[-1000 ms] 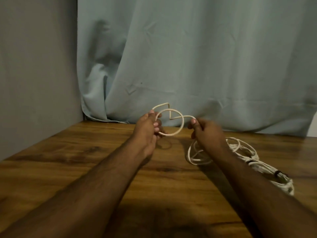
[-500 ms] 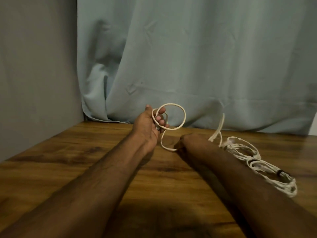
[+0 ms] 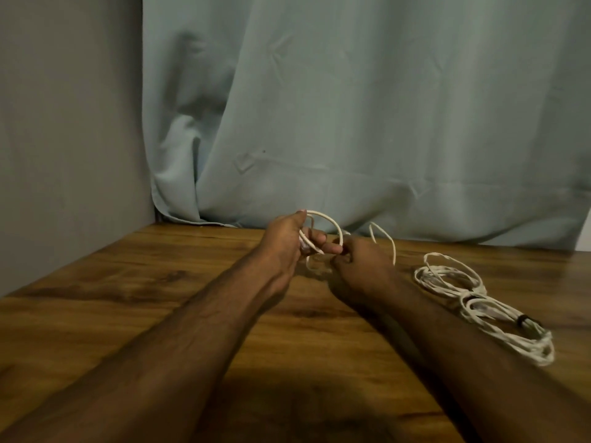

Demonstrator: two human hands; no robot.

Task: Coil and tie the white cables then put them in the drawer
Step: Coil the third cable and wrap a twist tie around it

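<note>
Head view: a thin white cable point(image 3: 323, 219) is held in the air above the far middle of the brown wood-grain table point(image 3: 160, 282), looped into a small ring. The left hand point(image 3: 287, 244) curls its fingers round the ring's near-left side, and the right hand point(image 3: 358, 263) pinches the strand just beside it, knuckles nearly touching. A free tail arcs up and over to the right of the right hand, its end pointing down toward the tabletop. Two more white cable bundles point(image 3: 479, 302) lie on the table to the right, touching each other, their long axis running from far-left to near-right; one carries a dark tie. Bare wood spreads left and near of the hands. A grey wall point(image 3: 64, 123) bounds the left edge and a pale blue-grey curtain point(image 3: 383, 123) hangs along the far edge.
</note>
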